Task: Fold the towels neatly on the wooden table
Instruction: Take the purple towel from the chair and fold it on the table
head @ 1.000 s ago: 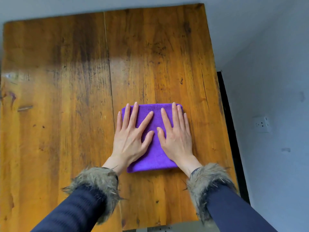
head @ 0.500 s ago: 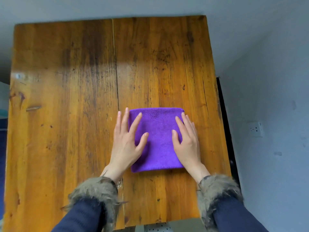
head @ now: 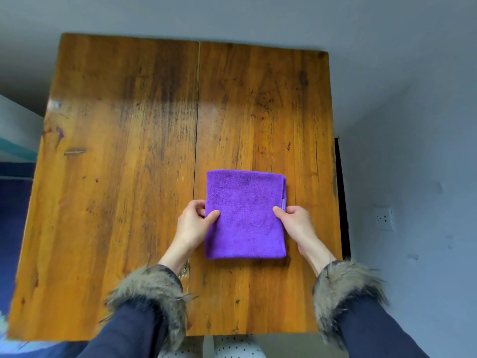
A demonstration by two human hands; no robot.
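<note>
A purple towel [head: 245,213], folded into a small rectangle, lies flat on the wooden table [head: 144,156], right of the table's middle seam. My left hand [head: 193,223] pinches the towel's left edge, thumb on top and fingers curled under. On the opposite side my right hand [head: 296,223] pinches the right edge in the same way. Both sleeves end in fur cuffs.
The table's right edge runs close beside the towel, with a grey wall and a white socket [head: 384,218] beyond it. A dark blue surface [head: 13,215] lies past the table's left edge. Bare wood stretches to the left and far side.
Both hands slid outward off the top of the towel, where they lay flat, to its left and right edges and now pinch them. The camera view pulled back.
</note>
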